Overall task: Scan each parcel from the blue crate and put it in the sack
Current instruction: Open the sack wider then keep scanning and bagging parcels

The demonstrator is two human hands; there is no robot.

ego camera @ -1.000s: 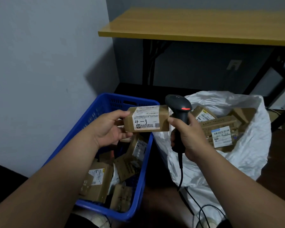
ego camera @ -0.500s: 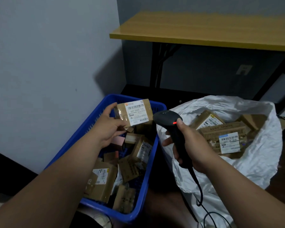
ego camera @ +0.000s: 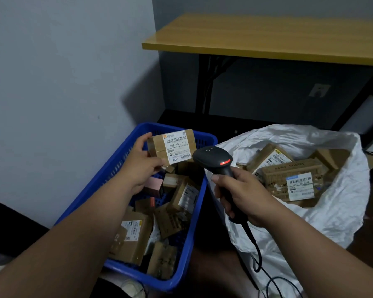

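The crate sits on the left and the sack just beside it on the right. Parcels lie in both. The left hand holds a parcel over the crate's far end. The right hand holds the scanner between crate and sack. A tabletop stands behind them.

Left hand is holding a small cardboard parcel up over the far end of the blue crate, white label with barcodes facing up. Right hand has its fingers wrapped round the handle of a black scanner, red light glowing on the head, which sits just beside the parcel. The crate has a jumble of little boxes in it. The white sack on the right has more labelled parcels inside. A yellow-topped bench stands behind.
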